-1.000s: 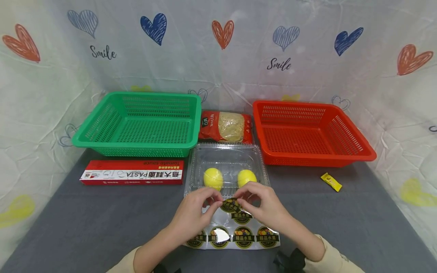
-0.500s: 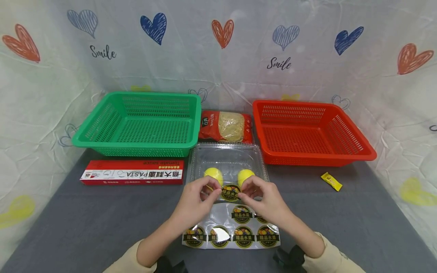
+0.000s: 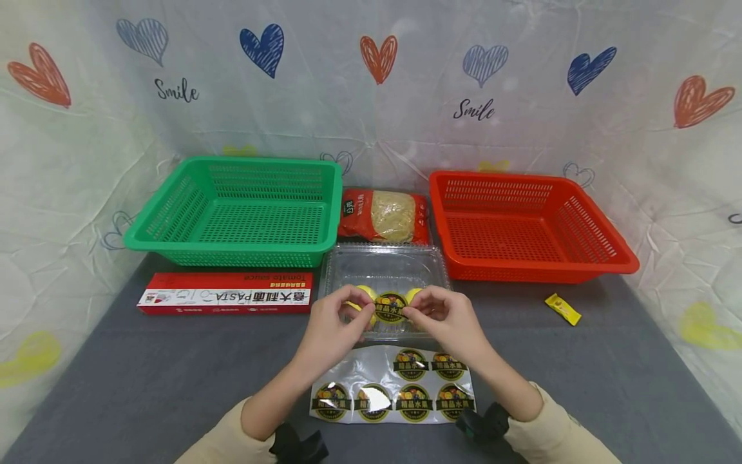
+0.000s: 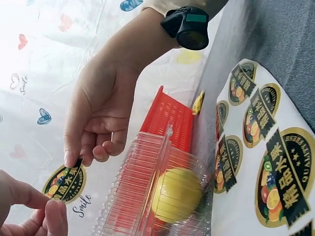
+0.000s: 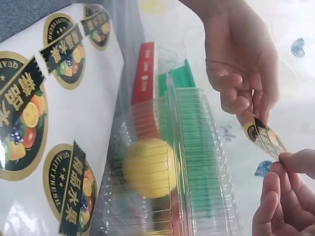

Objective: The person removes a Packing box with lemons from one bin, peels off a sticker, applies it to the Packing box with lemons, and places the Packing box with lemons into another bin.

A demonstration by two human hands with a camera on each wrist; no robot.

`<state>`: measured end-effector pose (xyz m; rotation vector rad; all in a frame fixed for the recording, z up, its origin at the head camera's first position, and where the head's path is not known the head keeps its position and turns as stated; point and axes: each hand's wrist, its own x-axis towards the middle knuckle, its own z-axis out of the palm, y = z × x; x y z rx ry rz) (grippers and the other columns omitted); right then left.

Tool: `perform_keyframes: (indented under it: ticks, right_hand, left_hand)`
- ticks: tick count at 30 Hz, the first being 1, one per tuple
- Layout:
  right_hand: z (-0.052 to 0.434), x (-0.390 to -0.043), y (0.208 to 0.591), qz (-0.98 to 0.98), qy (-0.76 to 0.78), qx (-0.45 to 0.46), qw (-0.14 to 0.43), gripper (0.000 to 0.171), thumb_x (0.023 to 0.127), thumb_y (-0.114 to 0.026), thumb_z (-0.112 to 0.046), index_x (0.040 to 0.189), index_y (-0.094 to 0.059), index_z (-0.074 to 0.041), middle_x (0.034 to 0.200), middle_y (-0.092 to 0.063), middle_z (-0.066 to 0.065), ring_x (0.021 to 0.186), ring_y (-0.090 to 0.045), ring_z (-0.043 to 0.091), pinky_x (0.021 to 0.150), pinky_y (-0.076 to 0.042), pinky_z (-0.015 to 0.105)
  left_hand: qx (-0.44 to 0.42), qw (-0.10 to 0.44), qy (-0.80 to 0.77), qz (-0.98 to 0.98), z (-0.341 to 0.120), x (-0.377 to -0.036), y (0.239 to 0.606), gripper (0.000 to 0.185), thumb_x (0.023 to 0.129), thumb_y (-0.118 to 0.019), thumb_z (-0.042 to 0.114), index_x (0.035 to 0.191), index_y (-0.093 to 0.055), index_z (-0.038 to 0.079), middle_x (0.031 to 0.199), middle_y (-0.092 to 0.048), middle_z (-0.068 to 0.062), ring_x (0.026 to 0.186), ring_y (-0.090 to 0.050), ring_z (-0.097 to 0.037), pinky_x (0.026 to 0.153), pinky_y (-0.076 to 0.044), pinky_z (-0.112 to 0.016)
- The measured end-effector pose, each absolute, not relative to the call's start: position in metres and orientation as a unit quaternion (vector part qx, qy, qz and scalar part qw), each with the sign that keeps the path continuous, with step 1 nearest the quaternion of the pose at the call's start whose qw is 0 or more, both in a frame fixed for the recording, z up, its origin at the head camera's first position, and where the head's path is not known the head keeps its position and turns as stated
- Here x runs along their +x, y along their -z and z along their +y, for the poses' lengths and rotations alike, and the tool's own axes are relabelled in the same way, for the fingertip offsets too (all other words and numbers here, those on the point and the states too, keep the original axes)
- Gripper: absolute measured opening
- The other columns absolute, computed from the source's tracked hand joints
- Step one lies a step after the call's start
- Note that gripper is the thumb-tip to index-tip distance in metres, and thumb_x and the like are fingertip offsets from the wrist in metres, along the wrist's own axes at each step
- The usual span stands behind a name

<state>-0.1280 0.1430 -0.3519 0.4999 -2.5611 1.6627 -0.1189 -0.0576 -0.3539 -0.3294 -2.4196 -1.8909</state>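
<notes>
A round black-and-gold sticker [image 3: 390, 308] with fruit pictures is stretched between both hands. My left hand [image 3: 337, 322] pinches its left end between thumb and forefinger, and my right hand [image 3: 451, 320] pinches its right end. Both hands are raised over a clear plastic clamshell box [image 3: 385, 263], its lid down. Inside the box are two yellow balls or fruits, one plainly visible as a yellow round thing [image 4: 178, 195] in the left wrist view; the hands partly cover them in the head view. In front of the box lies a white sheet of stickers [image 3: 385, 376].
A green basket [image 3: 249, 246] stands at the back left, a red basket [image 3: 539, 265] at the back right. Between them lies a red noodle bag [image 3: 385, 216]. A red pasta box [image 3: 225, 293] lies at left, a small yellow packet [image 3: 563, 309] at right.
Both hands have lifted the sticker off the sheet and carried it forward and up, over the box. The sheet has stayed on the table, showing a bare spot at its upper left.
</notes>
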Motion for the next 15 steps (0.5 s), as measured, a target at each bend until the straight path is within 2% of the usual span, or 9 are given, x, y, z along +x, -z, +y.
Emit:
perform_keyframes:
  ticks: [6,10,15]
  right_hand:
    - [0.141,-0.14,0.35,-0.822,-0.549,0.149,0.024,0.012,0.079,-0.072,-0.011,0.085,-0.066,-0.002,0.077,-0.066,0.011,0.063,-0.061,0.022,0.055,-0.049,0.024]
    - [0.14,-0.149,0.351,-0.818,-0.553,0.151,0.033,0.012,0.08,-0.071,-0.011,0.085,-0.066,-0.001,0.077,-0.066,0.012,0.064,-0.061,0.027,0.057,-0.05,0.024]
    - [0.139,-0.158,0.352,-0.824,-0.545,0.148,0.048,0.013,0.08,-0.071,-0.012,0.084,-0.065,-0.001,0.075,-0.066,0.011,0.067,-0.061,0.035,0.059,-0.051,0.024]
  left_hand:
    - [-0.111,0.066,0.597,-0.792,-0.055,-0.126,0.35,0.005,0.083,-0.066,0.005,0.086,-0.063,0.006,0.077,-0.06,-0.005,0.059,-0.062,-0.029,0.043,-0.049,-0.027]
    - [-0.12,0.113,0.556,-0.815,-0.053,-0.132,0.349,0.005,0.082,-0.067,0.006,0.085,-0.063,0.006,0.076,-0.062,-0.004,0.058,-0.061,-0.019,0.045,-0.048,-0.024]
    - [-0.123,0.155,0.506,-0.84,-0.051,-0.142,0.351,0.006,0.081,-0.068,0.007,0.083,-0.063,0.008,0.075,-0.063,-0.001,0.059,-0.058,-0.008,0.055,-0.05,-0.024]
